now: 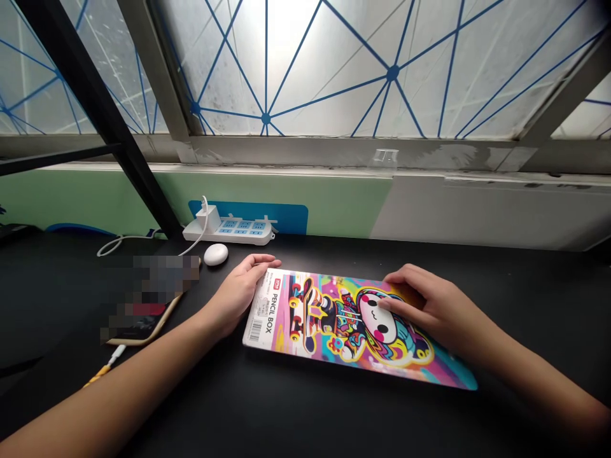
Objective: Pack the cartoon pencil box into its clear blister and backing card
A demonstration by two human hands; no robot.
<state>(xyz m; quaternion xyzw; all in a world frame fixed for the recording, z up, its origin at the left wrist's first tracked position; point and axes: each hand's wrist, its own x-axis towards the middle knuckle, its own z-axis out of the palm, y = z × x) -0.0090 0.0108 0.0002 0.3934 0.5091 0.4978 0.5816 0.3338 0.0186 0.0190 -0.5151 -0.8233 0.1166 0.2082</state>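
Note:
A flat, brightly coloured pencil box [329, 324] lies at a slant in front of me, printed with a cartoon figure on a skateboard and the words "PENCIL BOX". My left hand [241, 289] is closed against its left end, fingers reaching around the far left corner; part of its grip is hidden behind the box. On the right, my right hand [422, 296] grips the far edge, one digit lying across the printed face and the other fingers curled over the edge.
A phone [162, 312], partly blurred, lies left with a cable [102, 374] plugged in. Behind it are a small white rounded case [216, 254] and a white power strip [238, 230] with a plugged-in charger. A black slanted post [119, 140] rises at left. The window [310, 70] backs the black table [539, 299].

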